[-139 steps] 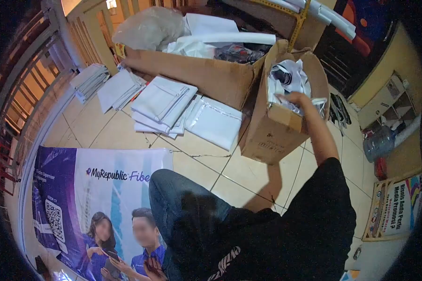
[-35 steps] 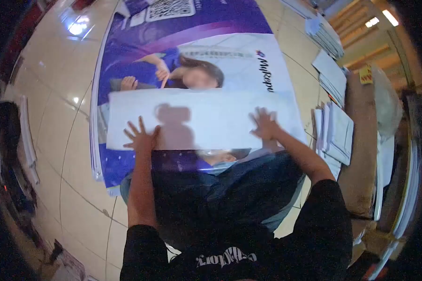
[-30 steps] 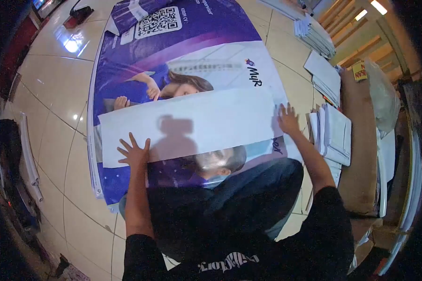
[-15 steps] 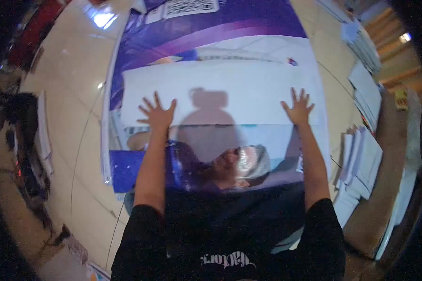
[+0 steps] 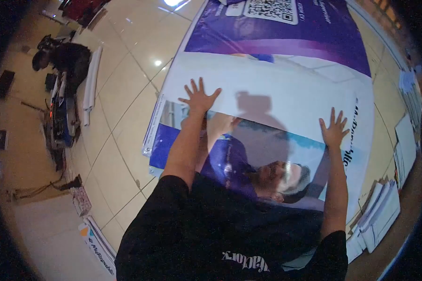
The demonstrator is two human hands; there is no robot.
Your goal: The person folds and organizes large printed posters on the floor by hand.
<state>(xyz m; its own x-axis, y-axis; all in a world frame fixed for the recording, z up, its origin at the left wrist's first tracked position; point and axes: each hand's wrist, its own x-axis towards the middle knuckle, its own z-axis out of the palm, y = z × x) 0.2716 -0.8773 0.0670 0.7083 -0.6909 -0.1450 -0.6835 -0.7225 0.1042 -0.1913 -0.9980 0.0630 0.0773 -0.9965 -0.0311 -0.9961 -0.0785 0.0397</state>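
Note:
A large printed banner (image 5: 333, 159) lies over the floor, with a purple top part, a QR code (image 5: 272, 10) and a picture of a person in purple near my body. Across its middle runs a blank white sheet (image 5: 276, 89). My left hand (image 5: 200, 98) lies flat with spread fingers on the sheet's left part, near its lower edge. On the right, my right hand (image 5: 334, 129) also rests palm down, fingers apart, near the same edge. Neither hand holds anything. The shadow of my head falls between them.
At the upper left, another person in dark clothes (image 5: 70, 58) is beside white rolls (image 5: 93, 84). Stacked white sheets (image 5: 380, 210) lie at the right. Tiled floor (image 5: 122, 117) surrounds the banner. A rolled printed banner (image 5: 98, 248) lies at the lower left.
The view has turned left, so the banner appears tilted and further right, and the other person shows more fully. Both my hands remain flat and spread on the white sheet.

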